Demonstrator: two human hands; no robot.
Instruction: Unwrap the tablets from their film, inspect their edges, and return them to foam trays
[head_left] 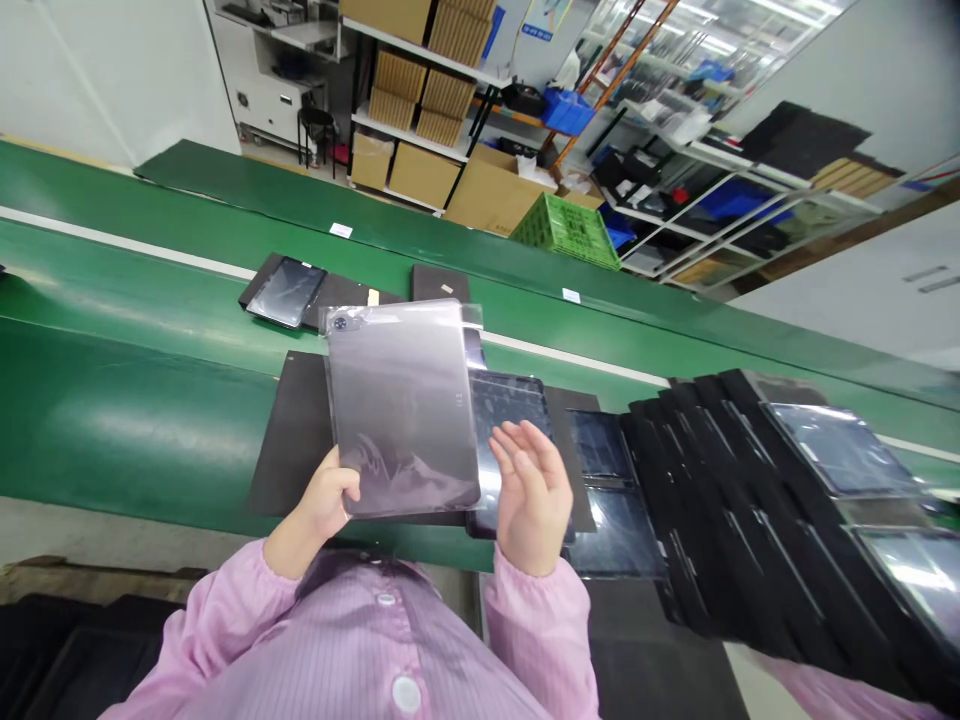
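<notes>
The left hand (pixel 322 505) pinches the bagged tablet (pixel 401 410) by its lower left corner, thumb on the grey back. That grip seems chosen so most of the back, with the camera at the top corner, shows uncovered. The tablet is raised and tilted above the black mat (pixel 296 430) on the green desk (pixel 112 400). The right hand (pixel 532 495) is empty, fingers spread (palm towards the tablet's right edge), over a dark tablet (pixel 510 400) lying flat on the mat. To the right, black trays (pixel 720 480) overlap in a fanned stack, probably so each is easy to reach.
</notes>
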